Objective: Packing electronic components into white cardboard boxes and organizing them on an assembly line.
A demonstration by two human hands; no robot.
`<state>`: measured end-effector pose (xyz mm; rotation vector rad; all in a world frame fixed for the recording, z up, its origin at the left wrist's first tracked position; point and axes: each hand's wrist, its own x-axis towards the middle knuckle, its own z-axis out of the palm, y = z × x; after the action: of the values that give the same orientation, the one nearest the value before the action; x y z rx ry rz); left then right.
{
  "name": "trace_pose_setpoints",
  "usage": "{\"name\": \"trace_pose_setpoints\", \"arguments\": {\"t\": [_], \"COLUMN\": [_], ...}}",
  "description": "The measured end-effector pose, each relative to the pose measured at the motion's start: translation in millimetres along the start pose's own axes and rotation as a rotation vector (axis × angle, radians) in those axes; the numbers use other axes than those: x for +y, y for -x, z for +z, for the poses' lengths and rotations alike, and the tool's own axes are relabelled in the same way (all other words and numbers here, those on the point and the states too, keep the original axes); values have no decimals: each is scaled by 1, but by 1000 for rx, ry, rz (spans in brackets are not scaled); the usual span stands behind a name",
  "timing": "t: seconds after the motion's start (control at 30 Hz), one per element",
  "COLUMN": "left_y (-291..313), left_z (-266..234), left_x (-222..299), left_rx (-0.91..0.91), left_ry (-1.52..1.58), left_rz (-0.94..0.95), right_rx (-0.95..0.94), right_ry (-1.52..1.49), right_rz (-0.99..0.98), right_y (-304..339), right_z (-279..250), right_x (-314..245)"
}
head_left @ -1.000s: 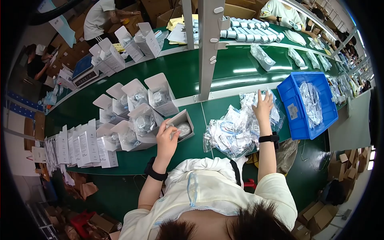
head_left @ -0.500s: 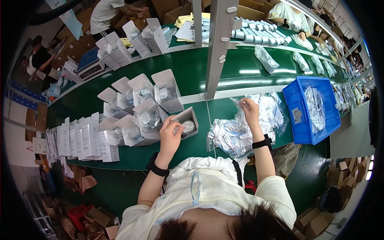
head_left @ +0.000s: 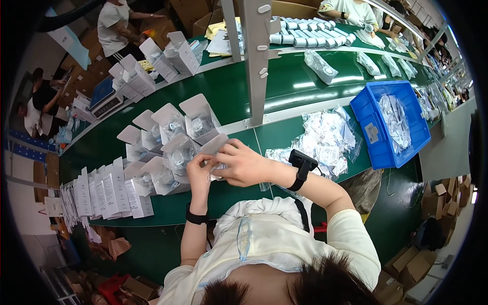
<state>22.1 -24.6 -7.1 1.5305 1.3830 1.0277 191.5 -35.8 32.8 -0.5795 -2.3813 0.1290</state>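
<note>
My left hand (head_left: 200,173) is at the near left side of an open white box (head_left: 214,144), its thumb and forefinger curled together. My right hand (head_left: 243,165) reaches across from the right, and its bent fingers come down over the same box. A bit of clear plastic (head_left: 217,172) shows below the right fingers. The hands hide most of the box and whatever lies between the fingertips. Just left of it, an open white box holds a plastic-wrapped item (head_left: 179,160). Right of my hands lies a pile of clear bagged packets (head_left: 328,137).
Several more open boxes (head_left: 201,122) stand behind and left of my hands, with a row of folded white cartons (head_left: 107,190) at far left. A blue bin (head_left: 373,134) of packets stands right. A metal post (head_left: 255,66) rises behind. Other people (head_left: 114,25) work across the bench.
My right hand has left the packet pile, where it pinched a clear bag, and moved left to the open box. My left fingers have curled closer together. The whole view has shifted slightly.
</note>
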Motion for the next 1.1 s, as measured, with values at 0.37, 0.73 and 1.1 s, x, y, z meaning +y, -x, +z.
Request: {"name": "trace_pose_setpoints", "arguments": {"t": [0.37,0.73,1.1], "left_y": [6,10,11], "left_z": [7,14,24], "left_x": [3,9,9], "left_rx": [98,102,166], "left_ry": [-155,-241,-217], "left_rz": [79,191,255], "right_rx": [1,403,-10], "right_ry": [266,170,681], "right_rz": [59,447,1879], "right_y": [25,61,330], "right_z": [3,-23,-91], "right_x": [-9,22,77]}}
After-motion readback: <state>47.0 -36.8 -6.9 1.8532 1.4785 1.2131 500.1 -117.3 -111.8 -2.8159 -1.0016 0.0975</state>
